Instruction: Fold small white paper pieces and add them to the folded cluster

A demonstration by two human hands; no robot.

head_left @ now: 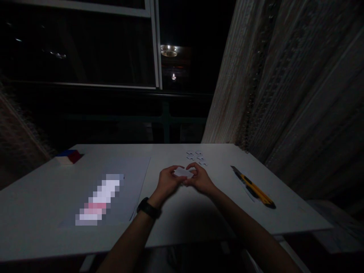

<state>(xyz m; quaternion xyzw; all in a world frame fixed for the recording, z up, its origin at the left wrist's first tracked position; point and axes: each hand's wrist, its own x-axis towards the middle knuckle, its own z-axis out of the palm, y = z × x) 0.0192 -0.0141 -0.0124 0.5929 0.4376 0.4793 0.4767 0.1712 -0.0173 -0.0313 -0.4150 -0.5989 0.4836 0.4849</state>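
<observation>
Both my hands meet over the middle of a white table [199,212] and pinch a small white piece of paper [183,172] between them. My left hand [167,182], with a black watch on its wrist, grips the paper's left end. My right hand [200,178] closes on its right end. Just beyond my hands lie several small white paper pieces [196,157] in a loose cluster.
A yellow and black utility knife [254,187] lies on the table to the right. A large white sheet [113,189] covers the left part, and a red and blue block [68,156] sits at the far left. A curtain [284,83] hangs at right, with a dark window behind.
</observation>
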